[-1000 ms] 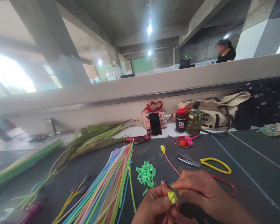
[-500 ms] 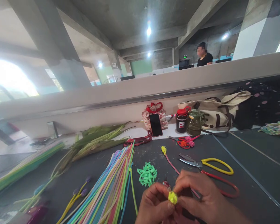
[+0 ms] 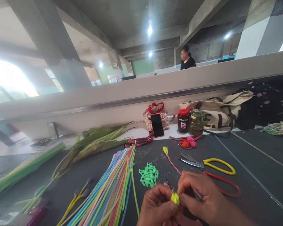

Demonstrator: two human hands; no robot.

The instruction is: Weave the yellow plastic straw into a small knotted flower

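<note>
At the bottom of the head view my left hand (image 3: 157,207) and my right hand (image 3: 201,197) meet over the dark table (image 3: 250,182). Both pinch a small yellow knotted bud (image 3: 174,198) between their fingertips. A pink stem runs down from it, mostly hidden behind my hands. Just beyond my fingers lies a finished pink stem with a yellow bud (image 3: 170,161). A pile of short green tube pieces (image 3: 148,175) lies in front of my left hand.
A fan of long coloured straws (image 3: 108,188) lies to the left, green leaves (image 3: 96,142) behind it. Yellow-handled scissors (image 3: 209,165) and red-handled scissors (image 3: 226,183) lie to the right. Phone (image 3: 157,125), red-lidded jar (image 3: 183,121), glass jar (image 3: 196,122) and tote bag (image 3: 221,111) line the back wall. A person stands far behind.
My hands stayed together on the yellow bud and shifted slightly, turning it between the fingertips. The person in the background walked to the left.
</note>
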